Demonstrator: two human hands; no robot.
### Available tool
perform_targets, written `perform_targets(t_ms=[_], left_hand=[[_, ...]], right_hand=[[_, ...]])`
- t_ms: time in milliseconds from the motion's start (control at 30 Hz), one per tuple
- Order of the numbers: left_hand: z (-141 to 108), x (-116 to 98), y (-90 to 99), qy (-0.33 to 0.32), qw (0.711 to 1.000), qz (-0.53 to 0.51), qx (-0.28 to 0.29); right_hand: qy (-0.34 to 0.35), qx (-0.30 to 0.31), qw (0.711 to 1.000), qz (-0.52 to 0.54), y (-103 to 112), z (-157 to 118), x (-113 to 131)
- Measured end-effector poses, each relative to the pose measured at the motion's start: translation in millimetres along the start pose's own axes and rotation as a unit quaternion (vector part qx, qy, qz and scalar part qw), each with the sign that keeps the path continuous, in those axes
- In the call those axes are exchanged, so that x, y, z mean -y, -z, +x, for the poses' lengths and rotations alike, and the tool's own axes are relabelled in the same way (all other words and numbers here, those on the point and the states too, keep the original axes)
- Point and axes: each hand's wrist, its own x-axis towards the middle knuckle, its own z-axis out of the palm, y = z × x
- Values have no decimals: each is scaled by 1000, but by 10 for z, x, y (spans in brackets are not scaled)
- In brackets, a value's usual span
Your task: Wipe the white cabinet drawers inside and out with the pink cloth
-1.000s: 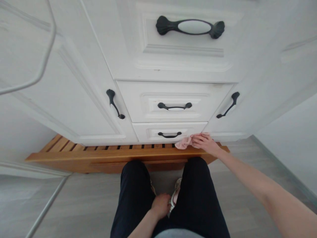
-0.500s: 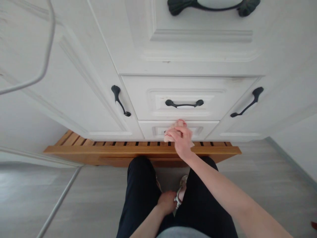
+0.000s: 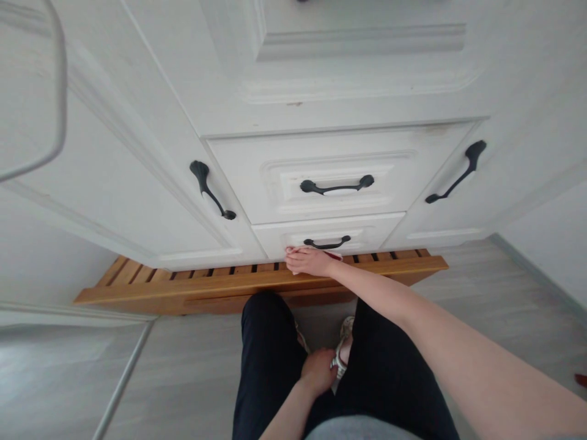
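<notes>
While the upper left shows a white curved bar [image 3: 62, 91], below it runs a brown slatted wooden ledge [image 3: 183, 286] along the foot of the white panelled cabinet [image 3: 137, 208]. Next, a black curved metal handle [image 3: 211, 192] on the left door. Center: right hand [image 3: 308, 261] at the lower edge of the bottom white drawer [image 3: 275, 238], over the ledge. Its fingers lie together, closed over a thin pink cloth [image 3: 337, 256], mostly hidden; only bits peek out. Left hand [image 3: 318, 370] is lower, between the legs in dark trousers [image 3: 263, 348], beside a pale strappy shoe [image 3: 343, 351]; fingers partly hidden, cannot tell whether apart or together. Just above the right hand, the bottom drawer's black handle [image 3: 327, 244]. Far right: another black handle [image 3: 456, 174], slanted, on the right door.
</notes>
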Motion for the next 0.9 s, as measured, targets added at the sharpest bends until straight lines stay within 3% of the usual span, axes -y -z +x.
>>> perform_targets(t_ms=[167,300,400,533,633,767,900], left_hand=[[-1,-25,20,8,1000,-8,10],[14,-34,3,12,1000,-9,13],[26,-33,-24,10,1000,-9,12],[62,-21,-67,12,1000,-13,10],[111,0,-103,13,1000,-19,9],[170,31,-140,18,1000,-19,12],[167,41,-163,26,999,-22,11]], right_hand=[[16,1,1000,22,162,-899,-286],[-25,25,999,25,440,-1638,-518],[-65,42,997,27,699,-1995,-587],[-172,35,985,0,969,-2119,-622],[-293,-4,955,-39,1025,-2069,-741],[-430,-26,901,-42,861,-2025,-834],[-453,14,891,-17,591,-2065,-467]])
